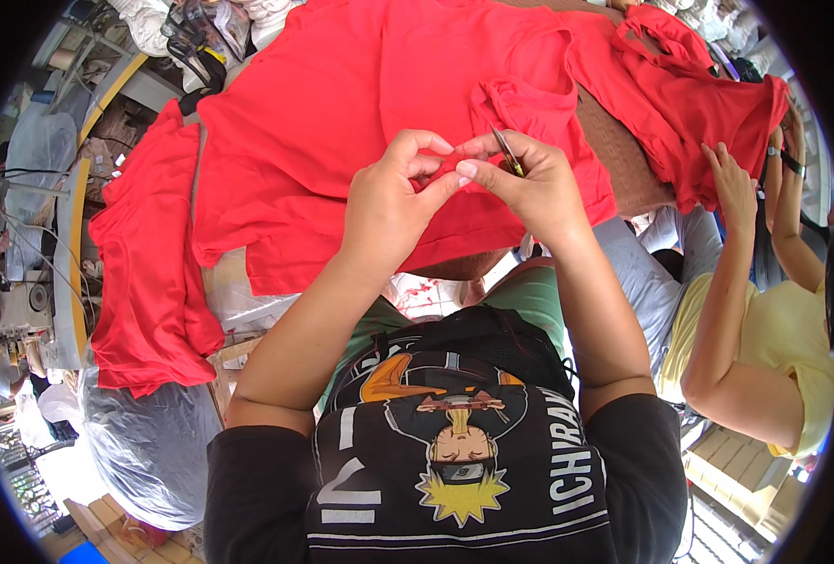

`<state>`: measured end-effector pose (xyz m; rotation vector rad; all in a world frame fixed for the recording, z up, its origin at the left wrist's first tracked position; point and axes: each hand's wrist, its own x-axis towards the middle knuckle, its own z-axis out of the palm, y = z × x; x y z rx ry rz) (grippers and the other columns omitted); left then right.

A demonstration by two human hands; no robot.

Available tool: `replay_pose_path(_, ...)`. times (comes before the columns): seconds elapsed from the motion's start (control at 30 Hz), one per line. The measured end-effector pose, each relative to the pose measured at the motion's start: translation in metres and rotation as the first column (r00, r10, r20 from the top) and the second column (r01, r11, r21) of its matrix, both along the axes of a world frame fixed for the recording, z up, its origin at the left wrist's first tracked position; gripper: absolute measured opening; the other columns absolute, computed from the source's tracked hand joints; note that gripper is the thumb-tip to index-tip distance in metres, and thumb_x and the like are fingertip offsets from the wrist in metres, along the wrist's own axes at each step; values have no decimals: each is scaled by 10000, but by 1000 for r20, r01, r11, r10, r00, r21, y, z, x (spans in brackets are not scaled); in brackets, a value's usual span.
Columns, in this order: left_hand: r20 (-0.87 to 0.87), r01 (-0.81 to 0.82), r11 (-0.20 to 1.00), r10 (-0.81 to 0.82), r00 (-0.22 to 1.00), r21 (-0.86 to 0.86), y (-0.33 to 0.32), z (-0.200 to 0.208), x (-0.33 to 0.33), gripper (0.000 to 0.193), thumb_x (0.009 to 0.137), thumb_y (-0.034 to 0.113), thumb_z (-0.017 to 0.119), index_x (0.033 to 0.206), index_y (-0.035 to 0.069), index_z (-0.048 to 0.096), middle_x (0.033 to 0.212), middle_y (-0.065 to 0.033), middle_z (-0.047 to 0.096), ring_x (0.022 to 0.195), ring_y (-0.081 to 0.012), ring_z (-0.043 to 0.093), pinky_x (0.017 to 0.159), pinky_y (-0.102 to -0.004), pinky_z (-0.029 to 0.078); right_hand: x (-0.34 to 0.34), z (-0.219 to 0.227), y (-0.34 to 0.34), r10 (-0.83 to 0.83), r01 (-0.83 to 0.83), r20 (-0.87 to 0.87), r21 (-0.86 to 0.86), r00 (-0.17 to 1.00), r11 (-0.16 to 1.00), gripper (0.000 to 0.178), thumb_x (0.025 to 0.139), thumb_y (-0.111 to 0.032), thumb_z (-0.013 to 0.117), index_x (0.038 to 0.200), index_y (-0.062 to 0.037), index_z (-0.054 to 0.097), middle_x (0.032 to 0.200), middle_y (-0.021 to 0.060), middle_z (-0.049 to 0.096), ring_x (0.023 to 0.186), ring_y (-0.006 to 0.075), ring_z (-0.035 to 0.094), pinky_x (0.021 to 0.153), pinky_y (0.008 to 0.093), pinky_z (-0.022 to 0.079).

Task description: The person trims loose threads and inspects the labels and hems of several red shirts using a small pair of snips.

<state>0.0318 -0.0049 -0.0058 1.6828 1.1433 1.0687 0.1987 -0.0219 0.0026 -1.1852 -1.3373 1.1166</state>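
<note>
Lying beneath left grip (pixel 391 199), right grip (pixel 541 191) with snips (pixel 508 153), red fabric (pixel 295 113), creased

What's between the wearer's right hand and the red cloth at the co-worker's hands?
Head view, rightward from the right hand: the edge of the middle red cloth, then a strip of brown surface, up to the rightmost red cloth.
</note>
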Motion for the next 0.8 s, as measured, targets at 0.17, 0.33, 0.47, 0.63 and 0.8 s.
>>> replay_pose_path(0.17,-30,8,998,-6,1000,61,1,-3,1,257,822,168,751,994,65,590,842,-105,723,730,-144,692,646,-268,508,3,-5,3,-49,45,73,46,996,998,132,887,-83,669,962,25,680,860,36,688,824,76,597,757,232,489)
replay_pose_path(0.33,40,42,997,-44,998,58,0,-8,3,210,833,125,733,1010,52,647,886,-99,724,779,-132,687,692,-267,515,2,-1,0,-76,76,11,-8,997,997,99,892,-71,656,931,19,670,831,28,678,802,70,590,747,235,485)
replay_pose_path(0.47,-85,35,994,-26,996,103,0,-5,3,152,832,68,721,973,22,686,934,-97,719,871,-133,680,796,-268,520,5,-4,-1,-100,89,173,70,980,994,108,874,-95,681,903,6,654,807,48,665,783,73,588,708,250,479)
replay_pose_path(0.63,-172,59,978,-24,985,198,2,-11,6,104,820,81,724,901,21,700,894,-79,710,830,-160,666,770,-275,512,7,-2,-3,-130,-4,419,303,899,953,141,811,-108,728,863,-17,634,737,84,591,658,173,565,612,316,444)
replay_pose_path(0.8,-369,114,860,90,925,497,1,-12,5,89,833,94,713,892,29,701,836,-56,701,769,-157,650,722,-270,506,9,9,-5,-68,-75,508,255,859,964,159,782,-112,736,853,-17,631,744,110,575,659,254,562,605,353,443)
